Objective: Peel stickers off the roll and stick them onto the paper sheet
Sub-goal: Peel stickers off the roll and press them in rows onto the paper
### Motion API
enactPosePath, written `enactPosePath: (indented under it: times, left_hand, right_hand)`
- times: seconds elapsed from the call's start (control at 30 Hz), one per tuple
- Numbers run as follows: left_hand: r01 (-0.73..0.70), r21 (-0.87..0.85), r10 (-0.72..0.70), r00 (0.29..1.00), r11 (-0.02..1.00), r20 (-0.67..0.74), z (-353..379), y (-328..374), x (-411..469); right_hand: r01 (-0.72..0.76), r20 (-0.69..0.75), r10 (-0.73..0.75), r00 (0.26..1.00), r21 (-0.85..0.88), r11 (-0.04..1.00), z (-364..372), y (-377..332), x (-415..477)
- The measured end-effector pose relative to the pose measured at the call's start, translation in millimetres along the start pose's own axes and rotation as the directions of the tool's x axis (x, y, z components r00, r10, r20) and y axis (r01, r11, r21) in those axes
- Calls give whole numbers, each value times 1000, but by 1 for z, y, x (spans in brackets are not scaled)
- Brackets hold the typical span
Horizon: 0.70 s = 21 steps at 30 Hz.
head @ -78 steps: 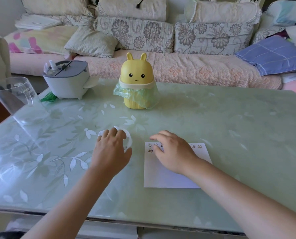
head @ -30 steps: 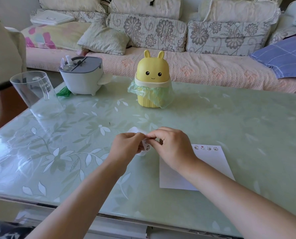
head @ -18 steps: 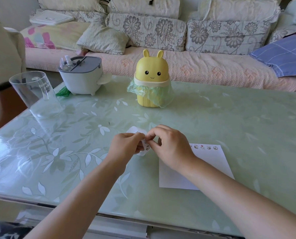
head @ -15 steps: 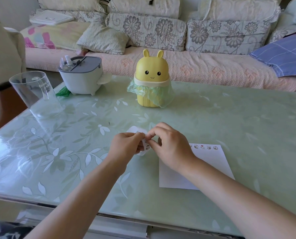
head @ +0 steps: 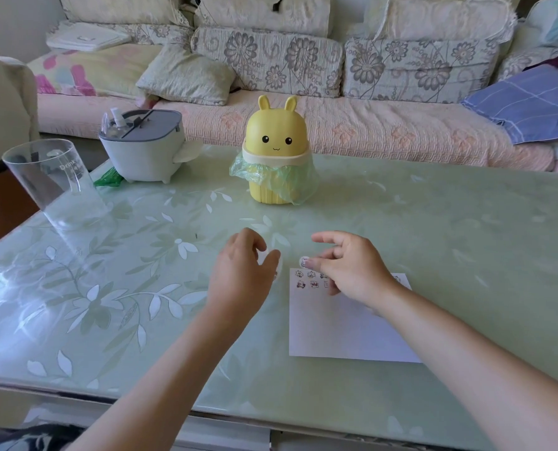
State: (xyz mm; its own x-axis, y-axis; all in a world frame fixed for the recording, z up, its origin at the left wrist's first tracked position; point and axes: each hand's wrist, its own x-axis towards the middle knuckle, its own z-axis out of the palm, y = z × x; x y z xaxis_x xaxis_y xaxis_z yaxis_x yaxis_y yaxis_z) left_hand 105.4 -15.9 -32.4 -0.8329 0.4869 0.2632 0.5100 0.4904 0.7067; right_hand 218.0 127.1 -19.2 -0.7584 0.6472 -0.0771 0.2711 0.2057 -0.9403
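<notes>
The right hand (head: 352, 271) had drawn away from the left hand (head: 241, 275), pinching a freshly peeled small round white sticker (head: 304, 261) over the white paper sheet's (head: 336, 327) far-left corner. The left hand gripped the white sticker roll (head: 266, 257) just beside the sheet. Placing looked next.

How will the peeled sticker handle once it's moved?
Probably floppy and very light: the sticker is a small thin disc pinched by the right hand. It may stick to the skin. The paper sheet lies unheld, so it might slide.
</notes>
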Motion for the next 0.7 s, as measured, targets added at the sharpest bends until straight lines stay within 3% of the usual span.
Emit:
enactPosePath:
  times: [0.17, 0.3, 0.5, 0.7]
  left_hand:
    - [-350, 58, 348, 937, 935, 29, 14, 13, -7]
    - [-481, 15, 473, 866, 876, 165, 30, 18, -14]
    - [-554, 20, 499, 763, 832, 412, 53, 9, -18]
    - [-594, 88, 475, 716, 800, 512, 61, 4, -21]
  right_hand:
    - [-112, -69, 107, 992, -68, 991, -23, 9, 4]
    - [-191, -81, 182, 980, -124, 974, -41, 15, 6]
    - [-284, -65, 277, 959, -185, 941, -59, 27, 4]
    - [-281, -32, 283, 959, -271, 921, -66, 39, 2]
